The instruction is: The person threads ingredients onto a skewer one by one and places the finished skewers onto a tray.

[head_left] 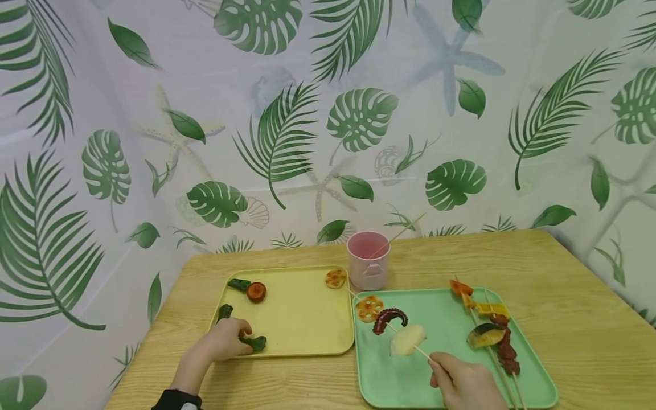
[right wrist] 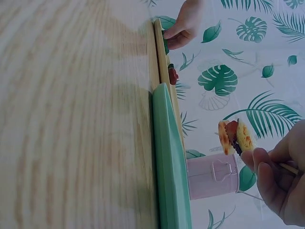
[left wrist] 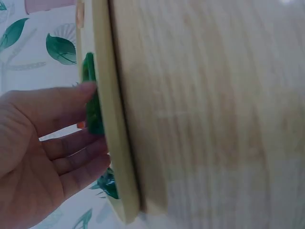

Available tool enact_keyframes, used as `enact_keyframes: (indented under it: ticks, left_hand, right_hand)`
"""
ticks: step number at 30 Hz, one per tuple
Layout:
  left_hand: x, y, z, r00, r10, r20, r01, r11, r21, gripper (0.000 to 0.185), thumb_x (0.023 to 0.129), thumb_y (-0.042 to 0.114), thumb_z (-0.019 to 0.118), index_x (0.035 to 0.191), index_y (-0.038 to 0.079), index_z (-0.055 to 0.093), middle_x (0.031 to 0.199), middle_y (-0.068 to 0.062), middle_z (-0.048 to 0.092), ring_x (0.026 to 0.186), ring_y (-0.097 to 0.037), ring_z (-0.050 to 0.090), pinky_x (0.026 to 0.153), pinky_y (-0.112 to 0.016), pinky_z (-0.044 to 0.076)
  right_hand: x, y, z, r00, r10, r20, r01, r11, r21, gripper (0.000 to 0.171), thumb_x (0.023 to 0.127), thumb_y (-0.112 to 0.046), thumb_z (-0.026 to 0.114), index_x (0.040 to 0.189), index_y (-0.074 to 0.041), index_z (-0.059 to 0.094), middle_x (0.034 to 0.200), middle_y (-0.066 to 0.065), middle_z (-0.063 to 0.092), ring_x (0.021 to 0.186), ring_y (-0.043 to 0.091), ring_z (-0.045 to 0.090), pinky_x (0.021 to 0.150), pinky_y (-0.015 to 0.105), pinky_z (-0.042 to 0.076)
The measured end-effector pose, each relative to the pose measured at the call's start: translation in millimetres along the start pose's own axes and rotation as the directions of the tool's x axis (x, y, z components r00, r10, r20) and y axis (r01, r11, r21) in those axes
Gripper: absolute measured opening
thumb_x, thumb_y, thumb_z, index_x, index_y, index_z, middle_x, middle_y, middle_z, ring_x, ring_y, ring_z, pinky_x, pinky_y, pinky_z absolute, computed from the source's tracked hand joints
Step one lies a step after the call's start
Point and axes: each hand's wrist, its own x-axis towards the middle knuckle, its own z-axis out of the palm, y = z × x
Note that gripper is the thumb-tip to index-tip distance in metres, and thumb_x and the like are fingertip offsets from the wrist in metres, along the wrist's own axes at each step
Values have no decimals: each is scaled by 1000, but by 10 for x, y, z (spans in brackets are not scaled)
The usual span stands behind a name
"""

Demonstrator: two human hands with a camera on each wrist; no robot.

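My left hand (head_left: 244, 340) reaches onto the yellow tray (head_left: 302, 319) near its front left corner and pinches a dark green vegetable piece (head_left: 255, 343). The left wrist view shows the fingers (left wrist: 71, 102) closing on that green piece (left wrist: 94, 114) over the tray rim (left wrist: 112, 143). My right hand (head_left: 437, 364) holds a wooden skewer (head_left: 423, 353) low over the green tray (head_left: 441, 319). Threaded on it are a lotus root slice (head_left: 369, 308), a dark red octopus tentacle (head_left: 389, 319) and a white piece (head_left: 407, 340). In the right wrist view the loaded skewer end (right wrist: 236, 136) sticks out past my fingers (right wrist: 267, 167).
A pink cup (head_left: 368, 261) with one bare stick (head_left: 397, 234) stands behind the trays. Two loaded skewers (head_left: 494, 333) lie at the green tray's right side. The yellow tray also holds two more green pieces (head_left: 224, 311), a red-brown piece (head_left: 256, 291) and a lotus slice (head_left: 335, 278).
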Motion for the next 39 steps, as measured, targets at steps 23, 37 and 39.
enact_keyframes:
  ticks: [23, 37, 39]
  left_hand:
    - [124, -57, 215, 971, -3, -240, -20, 996, -92, 25, 77, 5, 71, 101, -3, 66, 90, -7, 62, 81, -20, 58, 70, -36, 49]
    - [195, 440, 41, 948, -85, -306, -47, 915, -400, 31, 85, 18, 67, 111, 2, 64, 104, -10, 63, 95, -27, 58, 76, -41, 50]
    - [220, 488, 55, 946, -83, -313, -55, 912, -407, 30, 85, 18, 67, 110, 1, 64, 103, -9, 62, 93, -26, 58, 75, -40, 50]
  right_hand:
    - [-38, 43, -35, 995, 53, 81, -52, 999, -16, 12, 88, -2, 59, 81, -11, 63, 58, -13, 51, 41, 0, 36, 43, 20, 34]
    - [-62, 6, -10, 999, 12, 39, -12, 1000, 6, 12, 87, -1, 61, 81, -11, 64, 58, -14, 50, 42, -1, 38, 44, 20, 37]
    - [-70, 2, 6, 999, -23, 39, 23, 1000, 2, 13, 87, -2, 61, 79, -13, 63, 58, -15, 49, 43, -3, 38, 45, 20, 37]
